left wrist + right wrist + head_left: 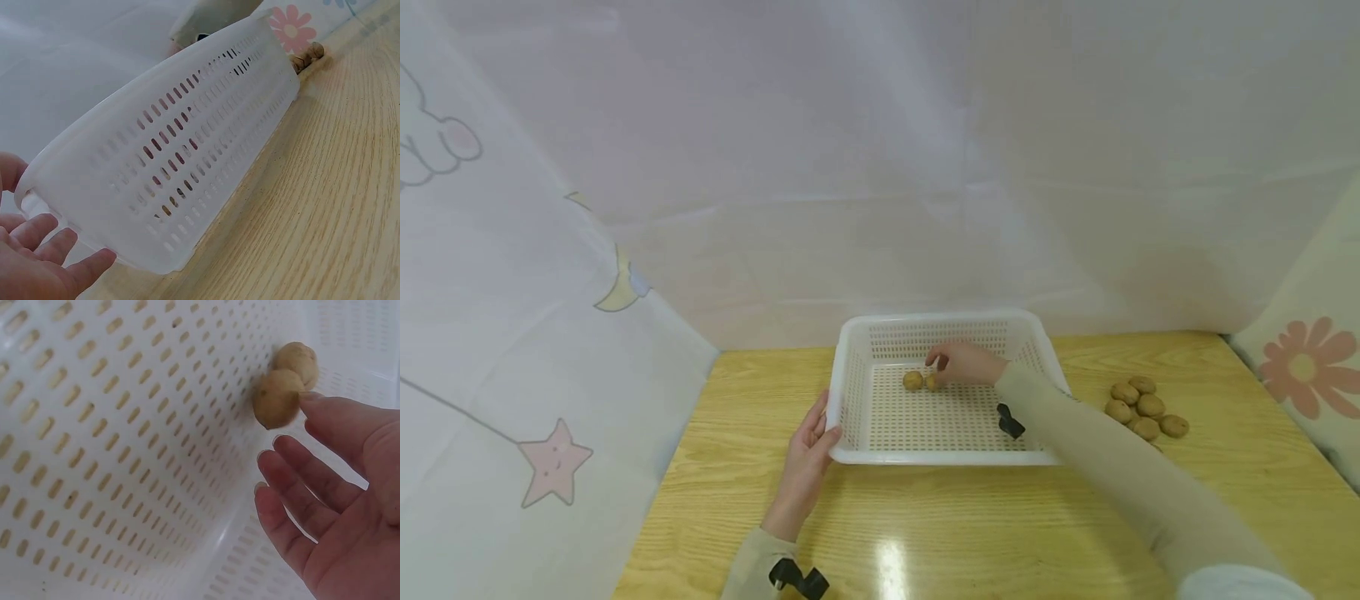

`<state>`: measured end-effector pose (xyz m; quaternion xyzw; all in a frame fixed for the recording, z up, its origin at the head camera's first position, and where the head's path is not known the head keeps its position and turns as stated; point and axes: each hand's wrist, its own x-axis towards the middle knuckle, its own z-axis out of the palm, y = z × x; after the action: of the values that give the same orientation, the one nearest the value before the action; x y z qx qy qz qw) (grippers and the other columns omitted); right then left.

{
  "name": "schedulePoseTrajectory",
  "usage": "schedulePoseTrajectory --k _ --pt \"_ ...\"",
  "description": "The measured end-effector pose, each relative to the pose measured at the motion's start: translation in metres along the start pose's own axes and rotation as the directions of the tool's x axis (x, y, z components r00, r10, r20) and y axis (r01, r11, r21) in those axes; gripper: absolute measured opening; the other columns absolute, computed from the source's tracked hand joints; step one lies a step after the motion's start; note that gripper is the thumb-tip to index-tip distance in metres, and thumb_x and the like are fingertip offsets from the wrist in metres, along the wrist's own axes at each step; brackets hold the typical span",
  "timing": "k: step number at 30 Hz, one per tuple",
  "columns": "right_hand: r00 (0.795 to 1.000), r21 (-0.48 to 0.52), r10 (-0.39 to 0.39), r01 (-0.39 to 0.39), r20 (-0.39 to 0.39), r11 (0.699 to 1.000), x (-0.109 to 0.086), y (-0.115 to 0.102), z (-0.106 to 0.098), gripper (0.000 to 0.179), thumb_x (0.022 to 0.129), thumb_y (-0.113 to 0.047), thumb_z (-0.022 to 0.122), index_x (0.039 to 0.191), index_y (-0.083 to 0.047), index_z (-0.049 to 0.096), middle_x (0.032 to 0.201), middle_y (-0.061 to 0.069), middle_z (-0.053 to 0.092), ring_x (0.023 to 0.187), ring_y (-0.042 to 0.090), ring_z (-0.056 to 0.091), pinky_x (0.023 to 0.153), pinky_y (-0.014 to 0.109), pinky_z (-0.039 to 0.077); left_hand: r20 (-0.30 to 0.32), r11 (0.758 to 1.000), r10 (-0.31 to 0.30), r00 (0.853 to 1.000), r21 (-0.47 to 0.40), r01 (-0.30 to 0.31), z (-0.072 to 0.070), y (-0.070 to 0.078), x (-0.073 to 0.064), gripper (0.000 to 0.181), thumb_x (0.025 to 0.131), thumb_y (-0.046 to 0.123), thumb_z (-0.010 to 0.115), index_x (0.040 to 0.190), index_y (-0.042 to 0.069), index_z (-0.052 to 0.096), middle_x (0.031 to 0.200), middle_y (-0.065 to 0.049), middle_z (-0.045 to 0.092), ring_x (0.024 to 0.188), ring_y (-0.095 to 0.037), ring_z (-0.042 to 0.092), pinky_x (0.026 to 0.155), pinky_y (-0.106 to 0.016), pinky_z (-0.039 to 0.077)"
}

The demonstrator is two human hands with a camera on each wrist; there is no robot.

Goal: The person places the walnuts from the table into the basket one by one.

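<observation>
A white plastic basket (940,457) with slotted walls stands on the wooden table. My left hand (807,458) holds its left rim, the thumb over the edge and the fingers along the outer wall, as the left wrist view also shows. Inside, two small potatoes (278,399) sit side by side on the slotted floor. Over them is my right hand (967,364); in the right wrist view its fingers are loosely spread and apart from the potatoes, while the thumb tip is right beside the nearer one. Whether the thumb touches it I cannot tell.
To the right of the basket, several potatoes (1146,406) lie in a loose group on the table (752,408). Printed cloth (925,167) hangs behind and at both sides. My right sleeve (1105,450) crosses over the basket's right rim.
</observation>
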<state>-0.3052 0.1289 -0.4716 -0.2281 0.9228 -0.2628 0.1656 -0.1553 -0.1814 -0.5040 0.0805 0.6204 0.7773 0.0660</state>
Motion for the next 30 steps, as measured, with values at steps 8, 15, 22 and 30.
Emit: schedulePoseTrajectory --k 8,15,22,30 --pt "0.995 -0.004 -0.096 0.096 -0.025 0.995 -0.016 -0.003 -0.019 0.028 0.099 -0.014 0.071 0.126 -0.004 0.071 0.118 0.013 0.072 0.108 0.027 0.066 0.092 0.045 0.056 -0.007 1.0 -0.005 1.0 -0.004 0.005 0.001 0.0 0.0 0.069 0.107 0.007 0.052 0.167 0.008 0.018 0.169 -0.019 0.027 0.151 -0.042 0.032 0.114 -0.046 0.043" --pt "0.994 0.008 -0.099 0.099 -0.045 0.995 -0.041 -0.012 -0.038 0.027 0.101 -0.018 0.069 0.126 -0.007 0.071 0.12 0.013 0.071 0.109 0.028 0.066 0.095 0.047 0.056 -0.007 1.0 -0.01 1.0 -0.012 0.01 0.001 0.001 -0.001 0.07 0.106 0.007 0.052 0.167 0.007 0.017 0.168 -0.02 0.027 0.15 -0.04 0.034 0.111 -0.039 0.047" --pt "0.988 0.022 -0.115 0.118 -0.103 0.993 -0.066 -0.012 -0.054 0.028 0.1 -0.018 0.07 0.126 -0.006 0.071 0.12 0.013 0.072 0.107 0.028 0.068 0.092 0.047 0.057 -0.01 1.0 -0.015 1.0 -0.023 0.015 0.003 0.002 -0.001 0.069 0.107 0.007 0.051 0.167 0.008 0.018 0.168 -0.019 0.028 0.151 -0.041 0.033 0.112 -0.043 0.046" --pt "0.979 -0.017 -0.138 0.137 -0.153 0.99 -0.095 0.003 -0.068 0.029 0.1 -0.018 0.071 0.125 -0.005 0.071 0.119 0.015 0.072 0.103 0.027 0.068 0.09 0.048 0.057 -0.021 1.0 -0.014 1.0 -0.008 0.014 0.005 0.004 -0.001 0.068 0.107 0.005 0.05 0.167 0.006 0.018 0.168 -0.021 0.028 0.151 -0.042 0.033 0.113 -0.046 0.045"
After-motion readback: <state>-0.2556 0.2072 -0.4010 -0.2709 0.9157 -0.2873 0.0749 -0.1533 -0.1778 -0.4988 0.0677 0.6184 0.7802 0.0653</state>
